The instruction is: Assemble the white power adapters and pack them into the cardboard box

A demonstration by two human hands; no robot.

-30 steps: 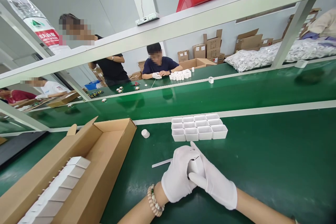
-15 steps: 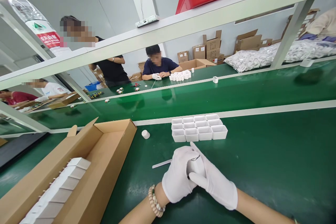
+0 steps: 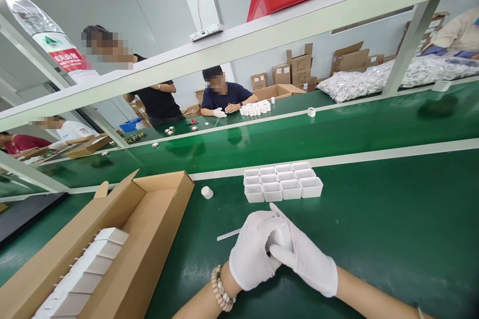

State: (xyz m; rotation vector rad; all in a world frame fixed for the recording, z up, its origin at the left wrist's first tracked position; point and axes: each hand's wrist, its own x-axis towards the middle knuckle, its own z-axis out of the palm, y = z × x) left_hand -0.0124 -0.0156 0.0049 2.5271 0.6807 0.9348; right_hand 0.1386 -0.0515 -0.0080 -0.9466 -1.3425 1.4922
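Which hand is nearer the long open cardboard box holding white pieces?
Left. The left hand is to the right of the cardboard box, with green tabletop between them; the right hand is farther right, on the left hand's far side from the box.

Single head-worn camera. From where I stand, it faces forward and down across the green bench (image 3: 374,219). Left hand (image 3: 251,254) and right hand (image 3: 312,261) near, low in view; shelf rail (image 3: 318,22) crosses above, rising rightward; seated co-worker (image 3: 229,97) well beyond, framed under it.
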